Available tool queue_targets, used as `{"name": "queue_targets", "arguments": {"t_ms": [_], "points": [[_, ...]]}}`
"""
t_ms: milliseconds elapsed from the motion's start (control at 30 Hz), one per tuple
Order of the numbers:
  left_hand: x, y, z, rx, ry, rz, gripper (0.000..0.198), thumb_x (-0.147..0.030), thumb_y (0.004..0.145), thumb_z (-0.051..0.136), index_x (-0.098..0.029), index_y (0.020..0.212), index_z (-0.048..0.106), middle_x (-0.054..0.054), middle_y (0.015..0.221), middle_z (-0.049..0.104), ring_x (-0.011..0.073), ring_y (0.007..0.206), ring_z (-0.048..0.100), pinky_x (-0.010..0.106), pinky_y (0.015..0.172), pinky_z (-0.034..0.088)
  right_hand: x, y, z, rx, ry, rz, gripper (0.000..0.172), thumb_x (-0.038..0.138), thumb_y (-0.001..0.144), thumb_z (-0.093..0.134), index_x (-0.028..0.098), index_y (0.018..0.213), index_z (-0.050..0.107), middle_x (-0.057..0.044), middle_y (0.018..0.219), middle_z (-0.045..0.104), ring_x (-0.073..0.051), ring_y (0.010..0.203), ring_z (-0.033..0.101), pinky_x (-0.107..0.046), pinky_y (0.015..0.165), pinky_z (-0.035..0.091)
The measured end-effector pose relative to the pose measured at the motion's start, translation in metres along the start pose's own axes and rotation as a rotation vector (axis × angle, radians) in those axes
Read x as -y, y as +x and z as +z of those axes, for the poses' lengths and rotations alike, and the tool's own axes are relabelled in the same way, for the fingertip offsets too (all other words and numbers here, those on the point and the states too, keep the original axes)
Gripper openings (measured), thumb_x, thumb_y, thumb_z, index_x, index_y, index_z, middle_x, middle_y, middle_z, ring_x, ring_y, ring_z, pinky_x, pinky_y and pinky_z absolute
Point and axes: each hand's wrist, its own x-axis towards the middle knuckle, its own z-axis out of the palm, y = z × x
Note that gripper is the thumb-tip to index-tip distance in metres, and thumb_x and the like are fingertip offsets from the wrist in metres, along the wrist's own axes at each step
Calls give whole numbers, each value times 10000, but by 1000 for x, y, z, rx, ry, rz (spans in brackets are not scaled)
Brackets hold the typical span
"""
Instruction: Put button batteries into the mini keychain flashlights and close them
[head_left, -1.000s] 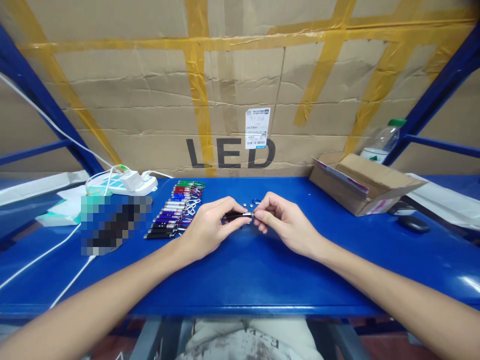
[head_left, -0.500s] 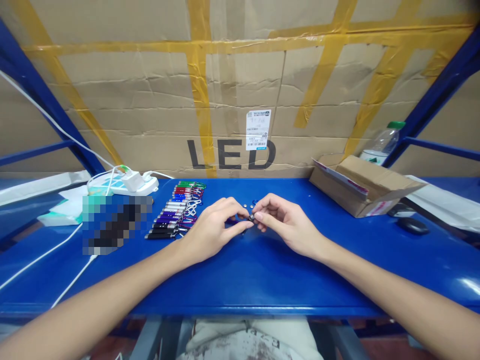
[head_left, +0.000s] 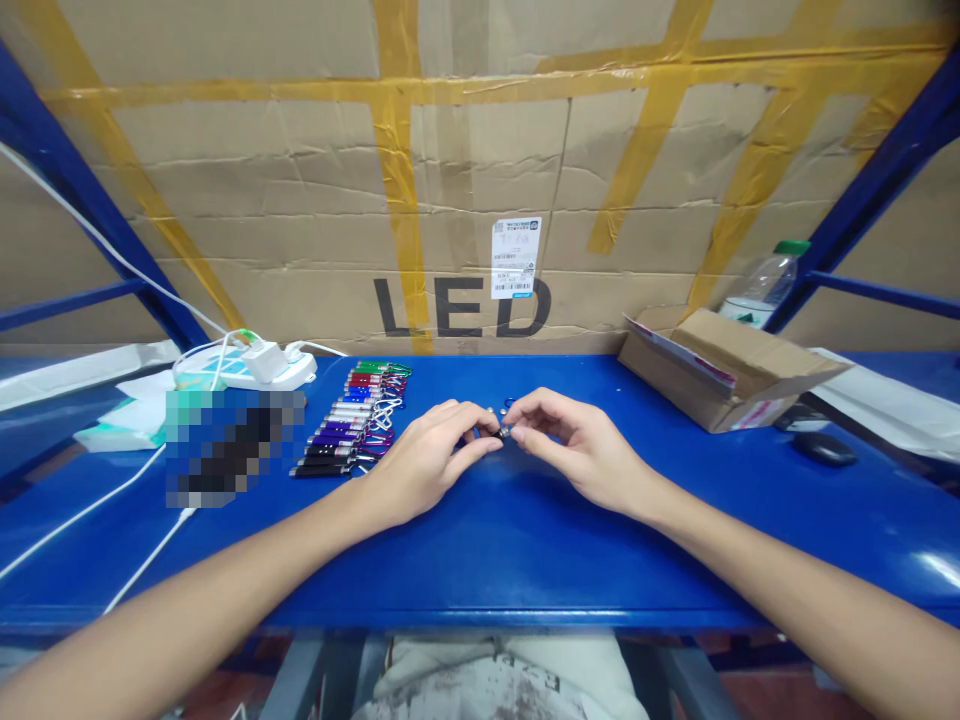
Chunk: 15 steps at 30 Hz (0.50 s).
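Observation:
Over the middle of the blue table, my left hand (head_left: 439, 455) and my right hand (head_left: 574, 445) meet fingertip to fingertip. Both are closed in a pinch around a small dark and silvery piece (head_left: 504, 433); it is too small and too covered to name. A tiny round silvery bit (head_left: 491, 411) lies just beyond the fingers. Behind my right fingertips shows part of a blue clip (head_left: 511, 403). Left of my left hand, a column of small penlights (head_left: 349, 420) with carabiner clips lies sorted by colour: green, red, blue, silver, purple and black.
An open cardboard box (head_left: 735, 370) stands at the right, with a bottle (head_left: 769, 285) behind it and a black computer mouse (head_left: 825, 449) in front. At the left are a white power strip (head_left: 292, 372), cables and a blurred-out patch. A large carton (head_left: 315, 230) walls off the back.
The small piece has shifted slightly between my fingertips, and my left thumb and forefinger sit a little differently. My arms have hardly moved.

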Motion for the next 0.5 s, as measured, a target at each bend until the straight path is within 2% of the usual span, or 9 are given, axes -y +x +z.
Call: {"name": "queue_targets", "arguments": {"t_ms": [300, 500], "points": [[3, 0, -2, -23, -31, 53, 149, -270, 1097, 587, -191, 1159, 697, 72, 1059, 706, 204, 986, 670, 329, 905, 521, 1, -1, -2, 8, -80, -40, 144, 367, 1044, 667, 234, 1072, 717, -51, 1022, 765, -222, 920, 702, -353, 853, 565], [2, -1, -1, -2, -39, 64, 116, -261, 1090, 602, -195, 1141, 683, 61, 1048, 691, 192, 960, 674, 313, 878, 529, -2, -3, -5, 46, -234, -193, 152, 316, 1090, 590, 244, 1029, 708, -74, 1030, 732, -239, 956, 687, -373, 878, 541]]}}
